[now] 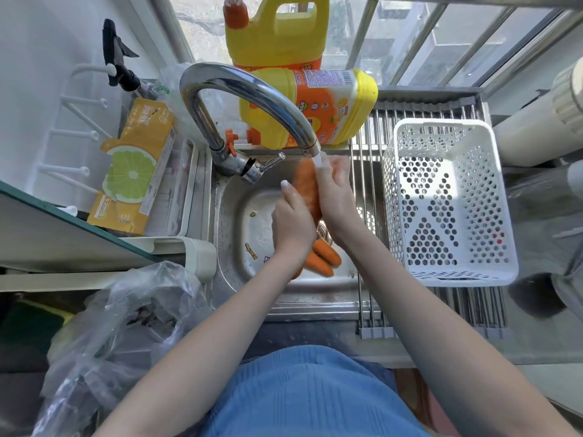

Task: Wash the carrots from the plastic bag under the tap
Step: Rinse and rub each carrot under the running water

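Now both hands close on one carrot [307,187] under the tap [310,146]: the left hand [291,222] wraps its lower end, the right hand [334,197] rubs at three o'clock. Turning it under the stream would rinse every side. Two carrots [321,258] wait in the sink [233,216] at six o'clock.

Setting: a domestic kitchen, at the sink beside a barred window [410,42]. Indicators: a stainless steel sink [252,216] with a chrome swivel tap [252,93], two yellow detergent jugs [284,36] on the sill, a roll-up drying rack [372,216] carrying a white perforated basket [448,203], and a boxed kitchen product [135,165].
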Demonstrator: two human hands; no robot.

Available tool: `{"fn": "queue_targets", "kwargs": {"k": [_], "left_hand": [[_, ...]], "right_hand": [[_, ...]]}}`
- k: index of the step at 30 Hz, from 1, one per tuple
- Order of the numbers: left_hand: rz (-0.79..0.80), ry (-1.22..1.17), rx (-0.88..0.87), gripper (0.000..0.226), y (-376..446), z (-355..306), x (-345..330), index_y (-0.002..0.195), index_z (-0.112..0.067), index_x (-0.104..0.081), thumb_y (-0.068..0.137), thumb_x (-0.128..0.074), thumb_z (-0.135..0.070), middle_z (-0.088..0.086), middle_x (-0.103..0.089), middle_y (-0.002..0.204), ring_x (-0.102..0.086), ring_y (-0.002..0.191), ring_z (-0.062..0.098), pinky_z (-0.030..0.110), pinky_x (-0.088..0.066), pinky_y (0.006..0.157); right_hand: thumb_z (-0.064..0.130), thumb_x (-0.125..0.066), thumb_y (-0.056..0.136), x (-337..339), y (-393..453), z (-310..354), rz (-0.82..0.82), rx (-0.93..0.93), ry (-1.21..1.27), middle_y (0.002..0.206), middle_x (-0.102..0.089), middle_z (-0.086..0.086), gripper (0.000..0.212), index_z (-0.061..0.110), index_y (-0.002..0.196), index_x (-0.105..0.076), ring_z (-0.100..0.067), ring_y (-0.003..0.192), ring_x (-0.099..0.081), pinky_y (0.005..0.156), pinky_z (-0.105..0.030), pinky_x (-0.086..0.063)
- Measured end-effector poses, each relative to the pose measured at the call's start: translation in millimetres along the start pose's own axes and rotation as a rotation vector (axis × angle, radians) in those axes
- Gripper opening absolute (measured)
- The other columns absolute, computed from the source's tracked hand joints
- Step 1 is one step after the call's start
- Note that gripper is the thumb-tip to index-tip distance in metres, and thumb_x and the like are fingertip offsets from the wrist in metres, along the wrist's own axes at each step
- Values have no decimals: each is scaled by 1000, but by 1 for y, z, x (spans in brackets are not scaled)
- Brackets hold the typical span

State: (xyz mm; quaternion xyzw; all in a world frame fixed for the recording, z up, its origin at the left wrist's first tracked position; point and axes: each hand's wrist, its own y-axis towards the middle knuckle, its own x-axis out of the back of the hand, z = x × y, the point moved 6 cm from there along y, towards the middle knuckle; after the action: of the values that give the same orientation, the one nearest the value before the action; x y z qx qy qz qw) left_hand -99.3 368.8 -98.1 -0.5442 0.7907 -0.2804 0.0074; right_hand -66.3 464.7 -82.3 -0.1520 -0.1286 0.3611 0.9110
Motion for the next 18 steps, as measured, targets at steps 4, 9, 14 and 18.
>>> {"fn": "queue_targets", "kwargs": {"k": [4,9,14,18], "left_hand": [[34,-43,80,63,6,0,-2,78,-17,-61,104,-12,-46,16,-69,86,-68,76,30,45,-57,72],[1,74,-63,63,-1,6,-4,67,-15,-57,103,-14,-45,19,-69,80,-65,81,37,45,-52,72],[5,67,-5,73,1,17,3,75,-7,-59,96,-9,-56,17,-68,77,-65,73,35,44,-54,69],[64,-44,65,75,10,17,8,74,1,-55,100,-12,-54,13,-57,61,-57,54,30,45,-51,56]], "right_hand": [[28,-67,91,-3,-3,1,171,100,-193,123,-51,-10,50,17,125,-32,-16,107,-58,91,-29,-50],[32,-55,98,3,-5,-7,-219,19,14,96,-55,-3,27,9,106,-46,-9,81,-56,70,-17,-44],[37,-31,106,-4,1,-20,-143,-138,134,93,-56,-3,29,12,105,-46,-12,82,-57,73,-16,-48],[41,-33,104,-15,-2,-23,79,-98,159,108,-48,-8,19,23,107,-39,-14,93,-53,78,-28,-48]]}}
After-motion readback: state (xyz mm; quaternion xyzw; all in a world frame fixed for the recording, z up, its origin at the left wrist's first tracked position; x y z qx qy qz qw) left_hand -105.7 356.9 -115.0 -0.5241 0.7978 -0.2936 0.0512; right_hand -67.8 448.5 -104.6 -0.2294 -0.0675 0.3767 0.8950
